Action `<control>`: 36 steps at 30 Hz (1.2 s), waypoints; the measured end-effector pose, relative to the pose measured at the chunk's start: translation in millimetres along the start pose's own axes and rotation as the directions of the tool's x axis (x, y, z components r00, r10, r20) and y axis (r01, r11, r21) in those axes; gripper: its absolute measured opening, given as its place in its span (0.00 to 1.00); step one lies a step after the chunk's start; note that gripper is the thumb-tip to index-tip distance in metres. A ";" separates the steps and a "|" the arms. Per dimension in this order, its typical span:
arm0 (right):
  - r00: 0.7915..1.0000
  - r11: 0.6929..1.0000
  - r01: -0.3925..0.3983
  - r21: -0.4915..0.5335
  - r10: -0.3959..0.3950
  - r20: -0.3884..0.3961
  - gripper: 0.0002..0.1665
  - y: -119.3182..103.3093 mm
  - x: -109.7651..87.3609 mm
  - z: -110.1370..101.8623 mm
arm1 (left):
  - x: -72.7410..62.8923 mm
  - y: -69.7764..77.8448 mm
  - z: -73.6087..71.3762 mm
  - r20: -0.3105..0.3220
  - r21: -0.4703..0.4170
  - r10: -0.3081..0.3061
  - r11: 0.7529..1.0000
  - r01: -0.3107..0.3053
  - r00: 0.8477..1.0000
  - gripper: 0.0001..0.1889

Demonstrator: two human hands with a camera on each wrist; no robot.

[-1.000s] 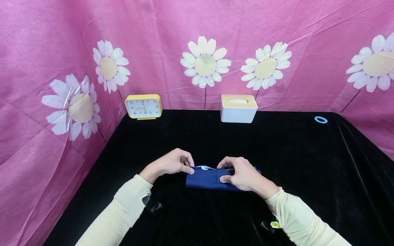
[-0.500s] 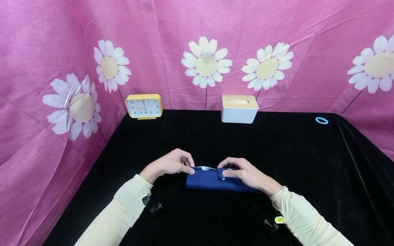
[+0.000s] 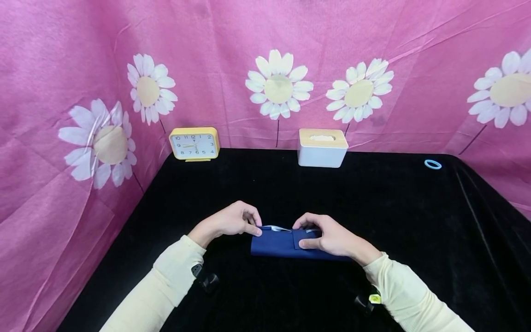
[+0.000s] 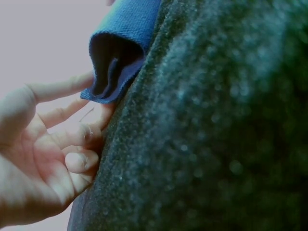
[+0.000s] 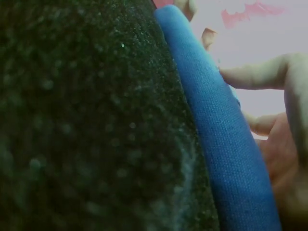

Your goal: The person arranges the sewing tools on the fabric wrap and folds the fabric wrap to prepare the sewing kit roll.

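A folded navy-blue fabric pouch (image 3: 271, 244) lies on the black cloth, with a pale grey-white edge showing along its far side. In the head view, my left hand (image 3: 234, 219) pinches its far left corner between thumb and fingers. The left wrist view shows the open, layered end of the pouch (image 4: 118, 43) by those fingertips. My right hand (image 3: 329, 235) holds the pouch right of the middle, its thumb pressing a square tab (image 3: 297, 240) flat and its fingers at the far edge. In the right wrist view the thumb meets the rounded side of the pouch (image 5: 216, 115).
A yellow alarm clock (image 3: 194, 144) stands at the back left of the black-covered table (image 3: 249, 184). A white tissue box (image 3: 321, 154) with a wooden top is at the back middle, and a light-blue ring (image 3: 433, 164) lies far right. Pink daisy-print fabric (image 3: 232, 69) hangs behind.
Half a second ago the tab was raised, showing a metal snap under the right thumb. Now the tab lies down with the snap hidden. My left hand stays in place.
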State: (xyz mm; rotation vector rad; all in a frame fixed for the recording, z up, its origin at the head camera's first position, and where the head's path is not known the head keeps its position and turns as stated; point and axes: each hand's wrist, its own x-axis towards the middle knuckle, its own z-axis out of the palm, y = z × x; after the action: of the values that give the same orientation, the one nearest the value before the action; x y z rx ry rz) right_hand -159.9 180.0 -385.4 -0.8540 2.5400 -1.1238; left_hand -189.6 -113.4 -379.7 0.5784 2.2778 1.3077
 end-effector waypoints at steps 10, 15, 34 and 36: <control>0.992 0.964 0.068 -0.258 -0.093 -0.085 0.15 -8.7 -2.1 3.7 | -0.6 4.0 -1.6 -0.002 0.006 0.000 1.000 0.000 1.000 0.06; 0.988 0.933 0.052 -0.356 -0.099 -0.117 0.16 -11.6 -4.1 9.1 | 0.6 2.0 -1.4 -0.003 -0.003 0.007 1.000 -0.007 1.000 0.06; 0.978 0.957 0.146 -0.250 -0.178 -0.113 0.17 0.4 -4.8 9.2 | 1.7 0.2 -0.1 0.001 -0.006 0.016 1.000 -0.016 1.000 0.06; 0.977 0.960 0.151 -0.235 -0.181 -0.116 0.17 1.7 -4.5 9.2 | 1.8 -1.8 0.2 0.002 -0.010 0.018 1.000 -0.018 1.000 0.06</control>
State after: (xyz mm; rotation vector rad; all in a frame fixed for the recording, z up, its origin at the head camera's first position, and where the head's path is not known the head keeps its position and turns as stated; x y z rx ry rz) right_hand -153.1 178.1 -393.0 -1.1001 2.7932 -0.9819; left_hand -191.2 -113.1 -381.7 0.5975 2.2682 1.3257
